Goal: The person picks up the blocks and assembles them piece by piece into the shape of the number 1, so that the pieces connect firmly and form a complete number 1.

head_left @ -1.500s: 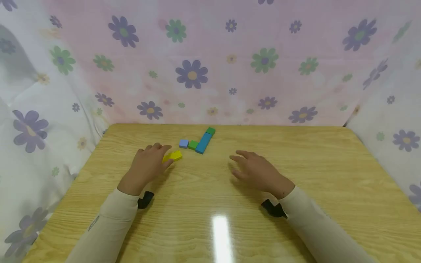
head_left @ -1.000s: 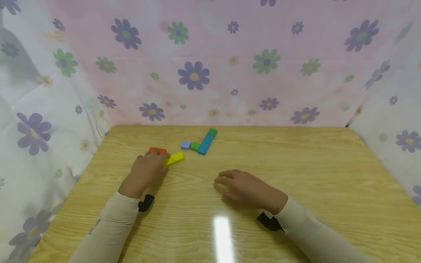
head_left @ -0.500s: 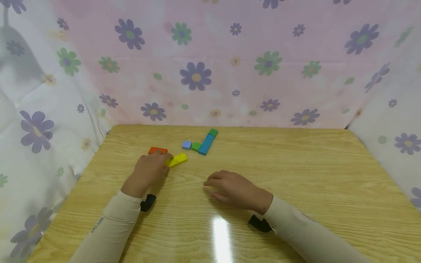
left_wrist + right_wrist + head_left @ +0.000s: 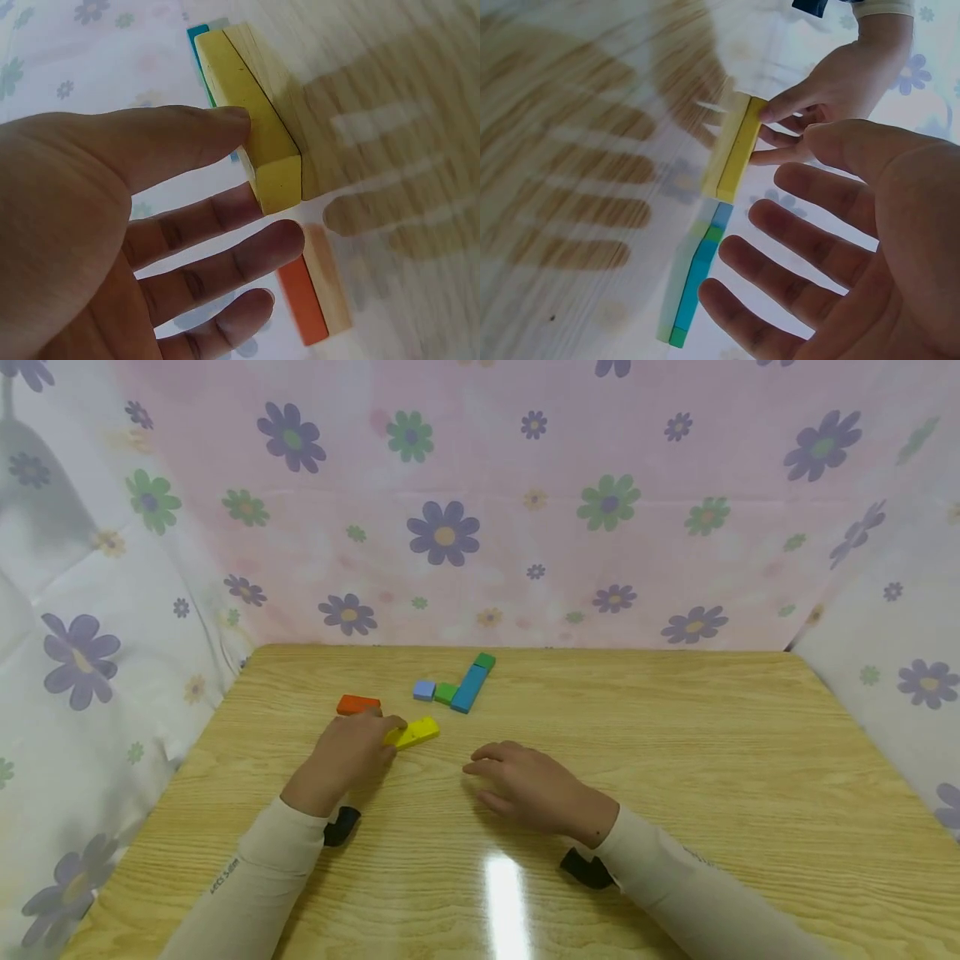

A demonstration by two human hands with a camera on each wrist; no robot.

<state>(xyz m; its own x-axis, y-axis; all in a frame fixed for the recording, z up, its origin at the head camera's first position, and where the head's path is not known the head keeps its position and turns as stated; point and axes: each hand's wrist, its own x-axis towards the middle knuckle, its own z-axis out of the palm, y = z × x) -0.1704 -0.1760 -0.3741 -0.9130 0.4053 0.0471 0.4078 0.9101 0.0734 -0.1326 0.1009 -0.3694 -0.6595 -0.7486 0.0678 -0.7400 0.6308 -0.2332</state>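
The person wears long cream sleeves on both arms, snug and smooth, each ending in a plain cuff at the wrist. The left sleeve (image 4: 247, 877) carries a small line of dark lettering along the forearm. The right sleeve (image 4: 697, 893) shows a fainter dark mark near its cuff. A small black device sits under each wrist: one below the left hand (image 4: 345, 756), one below the right hand (image 4: 536, 789). Both hands are bare, without rings or gloves.

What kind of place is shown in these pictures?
Probably a small indoor tabletop set up for play or recording. A light wooden table is screened on three sides by flowered cloth. Coloured blocks lie on it, and the left hand touches a yellow block.
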